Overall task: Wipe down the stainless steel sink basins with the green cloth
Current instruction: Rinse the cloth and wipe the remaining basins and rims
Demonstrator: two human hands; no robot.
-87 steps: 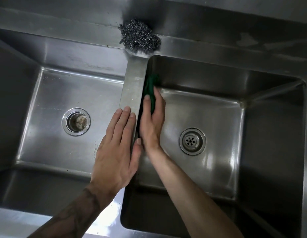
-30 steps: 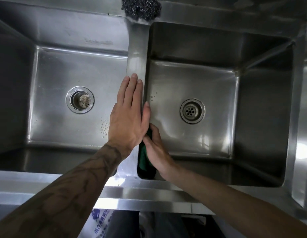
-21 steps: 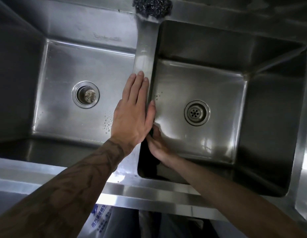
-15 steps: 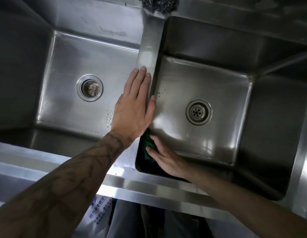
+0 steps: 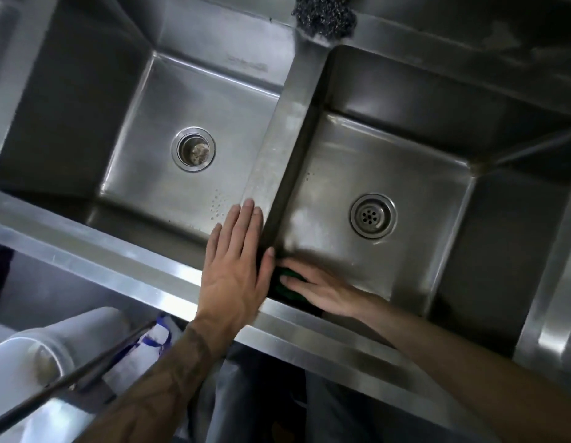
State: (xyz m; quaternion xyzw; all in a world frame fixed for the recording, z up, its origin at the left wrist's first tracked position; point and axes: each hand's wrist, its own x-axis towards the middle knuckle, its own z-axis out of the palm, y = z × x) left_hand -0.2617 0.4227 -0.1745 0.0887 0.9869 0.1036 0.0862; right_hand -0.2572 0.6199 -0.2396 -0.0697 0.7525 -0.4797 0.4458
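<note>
Left hand [image 5: 236, 276] now lies nearer the front rim [image 5: 134, 266], flat on the divider [image 5: 277, 148], fingers [image 5: 245, 225] straight; right hand [image 5: 325, 294] presses green cloth [image 5: 289, 275] with extended fingers into right basin [image 5: 405, 174] corner.

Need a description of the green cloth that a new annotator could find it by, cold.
In the double steel sink, go to the right basin, near corner, at the foot of the divider. The green cloth lies there under the fingers of the right hand. It is the only green, soft thing; the steel wool is grey, on the back rim.
</note>
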